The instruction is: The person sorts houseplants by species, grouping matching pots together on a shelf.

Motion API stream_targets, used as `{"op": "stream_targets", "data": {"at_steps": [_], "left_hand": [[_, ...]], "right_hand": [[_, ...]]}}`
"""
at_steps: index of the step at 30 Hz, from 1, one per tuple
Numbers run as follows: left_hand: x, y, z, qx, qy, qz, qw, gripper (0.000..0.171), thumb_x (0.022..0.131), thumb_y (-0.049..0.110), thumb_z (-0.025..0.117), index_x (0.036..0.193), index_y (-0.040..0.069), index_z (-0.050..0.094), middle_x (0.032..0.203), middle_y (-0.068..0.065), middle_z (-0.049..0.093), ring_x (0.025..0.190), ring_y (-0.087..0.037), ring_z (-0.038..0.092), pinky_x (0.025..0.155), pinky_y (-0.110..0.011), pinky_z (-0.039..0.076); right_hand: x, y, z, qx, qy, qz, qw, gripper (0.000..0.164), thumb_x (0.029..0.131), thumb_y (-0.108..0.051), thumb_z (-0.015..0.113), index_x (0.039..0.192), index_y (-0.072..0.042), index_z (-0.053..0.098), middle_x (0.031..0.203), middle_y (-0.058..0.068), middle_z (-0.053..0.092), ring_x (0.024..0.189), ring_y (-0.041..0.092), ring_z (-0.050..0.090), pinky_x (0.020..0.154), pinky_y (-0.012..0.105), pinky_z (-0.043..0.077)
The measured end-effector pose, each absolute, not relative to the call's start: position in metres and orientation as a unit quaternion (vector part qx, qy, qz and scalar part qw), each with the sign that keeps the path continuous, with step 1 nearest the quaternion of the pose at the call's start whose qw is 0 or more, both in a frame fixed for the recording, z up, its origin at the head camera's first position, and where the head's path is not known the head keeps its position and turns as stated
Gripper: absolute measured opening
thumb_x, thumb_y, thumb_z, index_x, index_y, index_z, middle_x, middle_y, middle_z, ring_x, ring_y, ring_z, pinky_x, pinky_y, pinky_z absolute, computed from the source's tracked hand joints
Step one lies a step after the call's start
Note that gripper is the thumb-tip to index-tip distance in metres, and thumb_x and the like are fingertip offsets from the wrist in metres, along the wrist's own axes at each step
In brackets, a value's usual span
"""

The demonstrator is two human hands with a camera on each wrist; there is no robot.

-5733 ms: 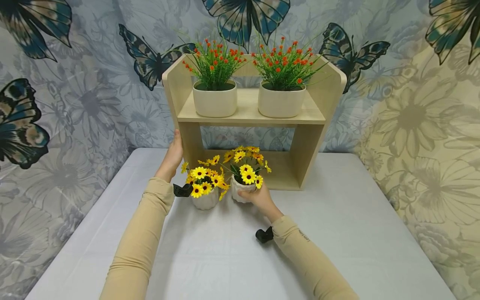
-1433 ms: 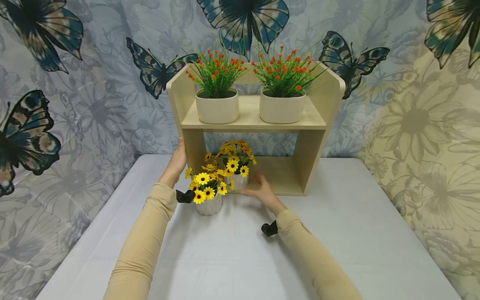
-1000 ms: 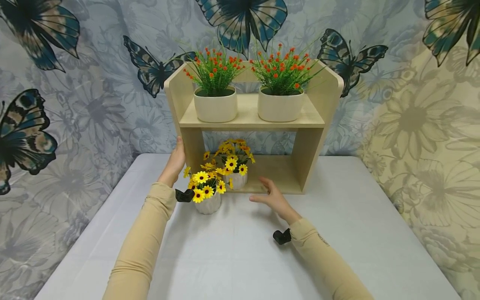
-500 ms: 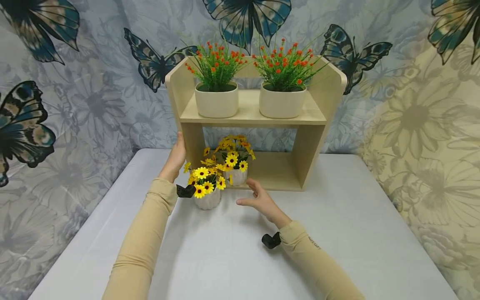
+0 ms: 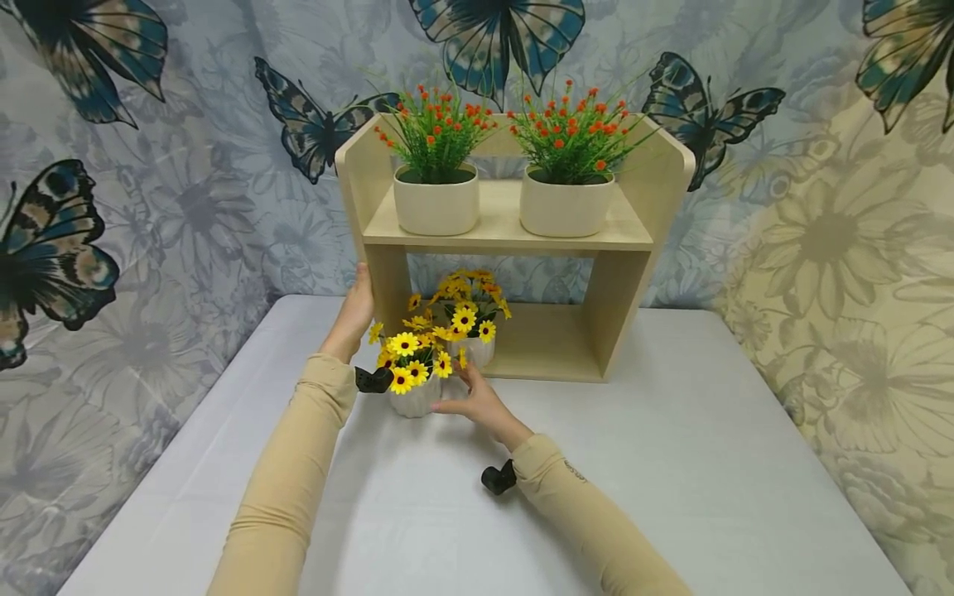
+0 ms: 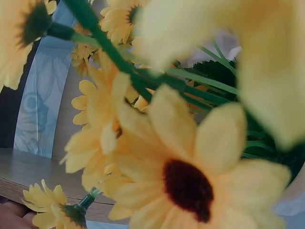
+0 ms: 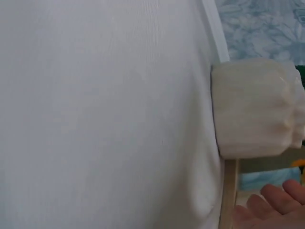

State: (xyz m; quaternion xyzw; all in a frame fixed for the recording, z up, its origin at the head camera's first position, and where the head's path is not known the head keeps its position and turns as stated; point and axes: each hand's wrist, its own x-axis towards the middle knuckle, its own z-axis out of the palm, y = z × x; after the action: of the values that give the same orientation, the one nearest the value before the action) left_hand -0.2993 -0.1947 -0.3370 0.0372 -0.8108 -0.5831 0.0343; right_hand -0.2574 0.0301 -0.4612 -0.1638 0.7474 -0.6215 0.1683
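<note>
My left hand lies against the outer left side of a pale wooden shelf unit, fingers pointing up. My right hand has its thumb and fingers spread at the right side of the front flowerpot, a whitish ribbed pot with yellow daisies, standing on the table. In the right wrist view its fingers are apart from the pot. A matching pot of yellow daisies stands on the lower shelf at the left. Yellow petals fill the left wrist view, hiding the left hand.
Two oval cream planters with orange-red flowers stand on the upper shelf. A white cloth covers the table. Behind it hangs a butterfly-patterned backdrop. A small black camera sits on the right wrist.
The right hand set the second daisy pot on the lower shelf, let go, drew back, then moved left to the front pot. The left hand has stayed at the shelf's side.
</note>
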Motion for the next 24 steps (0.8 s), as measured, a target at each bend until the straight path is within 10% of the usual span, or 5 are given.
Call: {"op": "stream_targets", "data": {"at_steps": [15,24], "left_hand": [[-0.3,-0.196,-0.336,0.042,-0.816,-0.576,0.03,0.083,0.084,0.071,0.004,0.15,0.021,0.005,0.153,-0.011,0.008,0.137,-0.034,0.006,0.107,-0.053,0.006],[-0.298,-0.195,-0.336,0.046,-0.81,-0.584,0.025,0.083,0.084,0.072,0.005,0.15,0.022,0.004,0.153,-0.01,0.006,0.137,-0.032,0.004,0.107,-0.053,0.005]], "right_hand": [[-0.261,-0.005,-0.468,-0.17,0.738,-0.641,0.13,0.104,0.072,-0.023,0.082,0.149,-0.015,0.014,0.151,0.011,0.02,0.136,0.028,0.018,0.107,0.045,0.018],[-0.264,-0.028,-0.476,-0.171,0.703,-0.681,0.112,0.082,0.068,-0.014,0.085,0.136,-0.02,0.04,0.134,-0.003,0.046,0.126,0.017,0.036,0.106,0.037,0.023]]}}
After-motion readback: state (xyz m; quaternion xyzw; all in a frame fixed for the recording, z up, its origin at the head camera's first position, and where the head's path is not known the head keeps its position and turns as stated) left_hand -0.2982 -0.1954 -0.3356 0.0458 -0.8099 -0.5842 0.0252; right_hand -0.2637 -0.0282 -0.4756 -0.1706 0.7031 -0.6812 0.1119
